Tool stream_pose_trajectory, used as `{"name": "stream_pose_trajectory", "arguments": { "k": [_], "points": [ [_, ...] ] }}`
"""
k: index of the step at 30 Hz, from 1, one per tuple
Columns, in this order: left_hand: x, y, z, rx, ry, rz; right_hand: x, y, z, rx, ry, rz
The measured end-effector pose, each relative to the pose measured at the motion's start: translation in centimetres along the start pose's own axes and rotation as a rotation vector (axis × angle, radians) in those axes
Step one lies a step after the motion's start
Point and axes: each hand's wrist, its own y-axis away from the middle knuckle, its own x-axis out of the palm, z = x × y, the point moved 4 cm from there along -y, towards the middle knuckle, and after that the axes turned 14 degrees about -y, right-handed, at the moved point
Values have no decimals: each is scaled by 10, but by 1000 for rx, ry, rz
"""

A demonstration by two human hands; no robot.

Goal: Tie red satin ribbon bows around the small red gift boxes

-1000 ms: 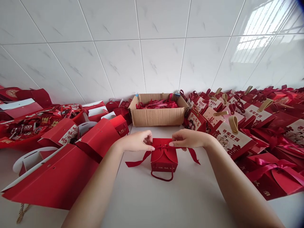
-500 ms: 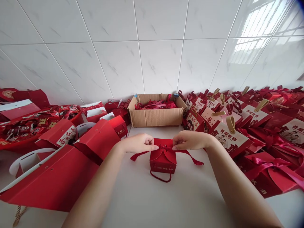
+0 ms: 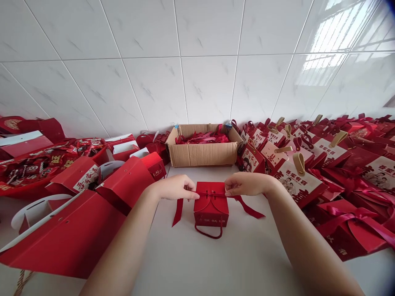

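**A:** What's spread over the table (image 3: 216,259)?

**B:** Red, mostly. On the left lie big paper bags (image 3: 70,234), folded flat and overlapping. On the right is a crowd of closed gift boxes (image 3: 296,181), packed close together. The bare strip between them seems kept as working room.

**A:** And at the back?

**B:** A cardboard box (image 3: 203,154) stands against the tiled wall with its flaps open, full of loose red strips. I'd judge it sits there to be within arm's reach.

**A:** Where's the small red box?

**B:** The small red box (image 3: 211,207) stands upright in the middle of the bare strip, in front of the cardboard box. Its cord handle (image 3: 208,234) droops onto the table on the person's side, and its curved flaps are folded shut on top.

**A:** The hands?

**B:** One at each side of the lid. The left hand (image 3: 173,188) grips the ribbon (image 3: 248,207) at the left edge and the right hand (image 3: 247,183) grips it at the right. It runs taut across the flaps, through a small knot (image 3: 212,193) in the middle. That outward pull looks like what holds the flaps down.

**A:** Fingers?

**B:** On each hand, thumb and forefinger (image 3: 194,195) are pressed together on the ribbon, with the other fingers curled in. The loose ends trail down either side onto the table.
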Motion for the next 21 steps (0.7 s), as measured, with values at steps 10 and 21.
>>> {"name": "stream_pose_trajectory", "arguments": {
  "k": [10, 21],
  "points": [
    [-2, 9, -2, -83, -100, -31, -2, 4, -4, 3, -32, 32],
    [-11, 18, -12, -137, -113, -175, -2, 4, 14, -405, -781, 166]
  ]
}}
